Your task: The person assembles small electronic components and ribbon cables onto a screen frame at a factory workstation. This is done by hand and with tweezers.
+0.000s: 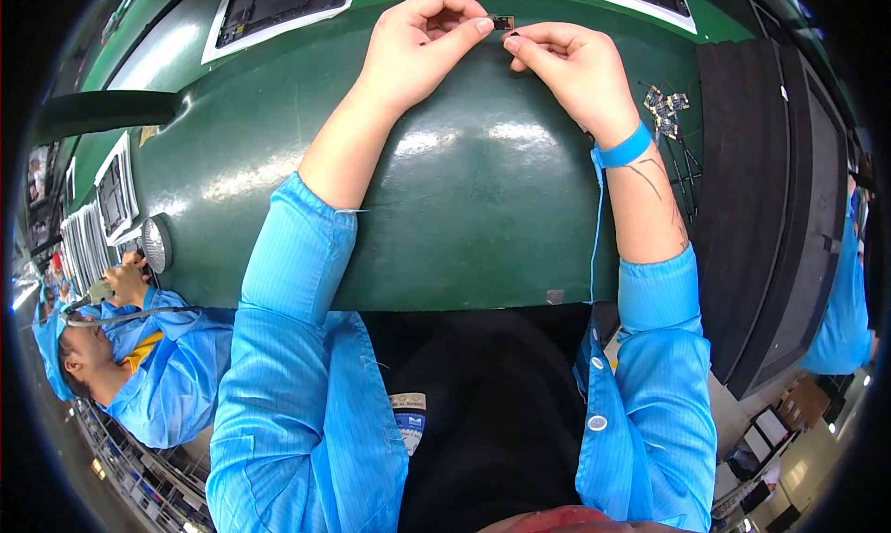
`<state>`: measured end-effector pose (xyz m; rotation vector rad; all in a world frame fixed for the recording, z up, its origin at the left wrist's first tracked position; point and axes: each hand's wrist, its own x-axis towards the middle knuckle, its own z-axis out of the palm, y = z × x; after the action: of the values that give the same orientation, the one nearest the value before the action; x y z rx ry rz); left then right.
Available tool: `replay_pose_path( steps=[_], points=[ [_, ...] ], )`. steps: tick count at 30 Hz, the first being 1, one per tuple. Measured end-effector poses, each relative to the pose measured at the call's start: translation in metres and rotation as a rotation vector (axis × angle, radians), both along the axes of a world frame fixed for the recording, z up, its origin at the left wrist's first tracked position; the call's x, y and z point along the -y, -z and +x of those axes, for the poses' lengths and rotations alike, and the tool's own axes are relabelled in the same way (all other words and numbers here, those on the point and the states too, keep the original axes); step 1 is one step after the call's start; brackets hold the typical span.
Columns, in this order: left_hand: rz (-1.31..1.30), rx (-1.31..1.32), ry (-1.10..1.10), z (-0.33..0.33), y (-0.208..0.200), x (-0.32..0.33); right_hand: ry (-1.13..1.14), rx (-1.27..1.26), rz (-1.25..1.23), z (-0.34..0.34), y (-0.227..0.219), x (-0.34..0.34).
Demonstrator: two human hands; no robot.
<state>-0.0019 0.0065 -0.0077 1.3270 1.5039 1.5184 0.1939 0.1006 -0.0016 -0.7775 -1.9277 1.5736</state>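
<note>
Over the far side of the green table, my left hand [408, 55] is closed in a pinch on a small circuit board [502, 22], which sticks out to the right of the thumb and fingertip. Just right of the board, my right hand [589, 73] is also pinched closed. A tiny dark bit shows at its fingertips, too small to name. A blue wrist strap [624, 149] with a thin cord circles my right wrist. Beside that wrist lie several small circuit boards [665, 110] with black cables.
The green table [473, 227] curves across the view. Tall black foam blocks [747, 208] stand at its right edge. Dark panels in white frames [278, 13] lie along the far side. On the left are a black arm [107, 115], a round metal dish [157, 243] and a co-worker [162, 375] in blue.
</note>
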Motion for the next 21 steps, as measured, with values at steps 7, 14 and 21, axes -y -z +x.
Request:
replay_pose_path(
  steps=[7, 14, 21],
  points=[
    [0.023, 0.05, 0.018, 0.0034, 0.0002, -0.0014, 0.024, -0.033, -0.019, -0.0005, 0.0016, -0.0016],
    [-0.034, -0.08, 0.065, 0.0035, -0.0031, 0.0019, 0.001, -0.008, -0.021, 0.0005, -0.0005, -0.0044],
    [-0.004, -0.074, 0.063, 0.0018, 0.0024, 0.0016, -0.028, 0.022, -0.05, -0.0022, -0.003, -0.0012]
  ],
)
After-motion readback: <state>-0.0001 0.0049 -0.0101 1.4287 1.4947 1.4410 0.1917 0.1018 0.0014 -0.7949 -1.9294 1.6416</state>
